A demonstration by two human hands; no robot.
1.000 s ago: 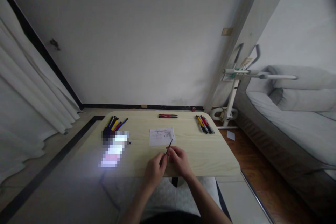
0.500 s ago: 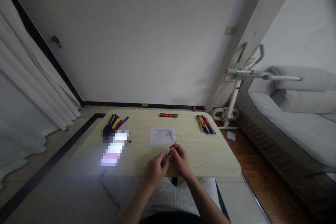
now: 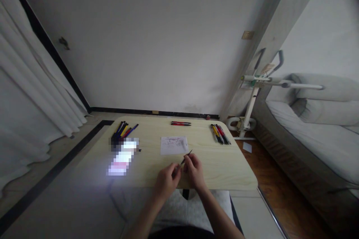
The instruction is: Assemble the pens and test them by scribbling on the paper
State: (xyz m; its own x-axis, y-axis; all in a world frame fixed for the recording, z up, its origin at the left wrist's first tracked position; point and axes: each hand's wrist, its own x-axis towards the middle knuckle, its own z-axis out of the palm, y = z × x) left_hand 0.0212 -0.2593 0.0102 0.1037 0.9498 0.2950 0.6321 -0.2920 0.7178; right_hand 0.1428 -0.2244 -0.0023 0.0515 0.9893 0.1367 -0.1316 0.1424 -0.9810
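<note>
Both my hands meet over the near edge of a pale wooden table. My left hand and my right hand are closed around one thin dark pen, whose tip sticks up and to the right between them. Just beyond the hands lies a small white paper with scribbles on it.
Several coloured pens lie at the table's far left beside a blurred bright patch. Two red-black pens lie at the far edge, several more pens at the far right. A white stand and grey sofa are right, curtains left.
The pen's tip has swung from pointing up toward the paper to leaning more to the right. My hands stayed together and shifted slightly right.
</note>
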